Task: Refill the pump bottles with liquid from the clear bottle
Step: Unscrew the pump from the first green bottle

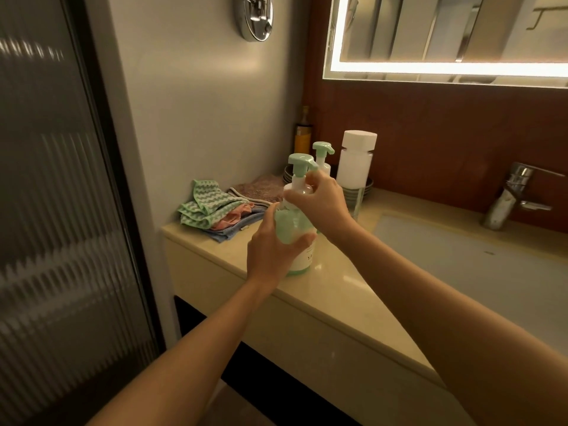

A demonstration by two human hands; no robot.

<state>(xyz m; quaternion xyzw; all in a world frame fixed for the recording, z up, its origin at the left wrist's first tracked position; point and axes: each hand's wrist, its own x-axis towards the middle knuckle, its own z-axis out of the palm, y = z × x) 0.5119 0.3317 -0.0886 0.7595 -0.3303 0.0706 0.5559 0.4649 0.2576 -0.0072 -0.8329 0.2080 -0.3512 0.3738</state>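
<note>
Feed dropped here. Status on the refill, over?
Left hand grips near pump bottle; right hand pinches its pump collar. Pump not yet off. Second pump bottle, capped clear bottle stand behind; cloths lie left.

The desk (332, 281) looks like glossy polished stone. On it: smooth plastic pump bottle (296, 229), woven cloth rags (209, 207) left of it, shiny chrome faucet (510, 195) to its right.

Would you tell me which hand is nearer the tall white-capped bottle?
Right. The right hand pinches the front pump bottle at its neck, just left of the white-capped bottle; the left hand grips the pump bottle's body, lower down.
</note>
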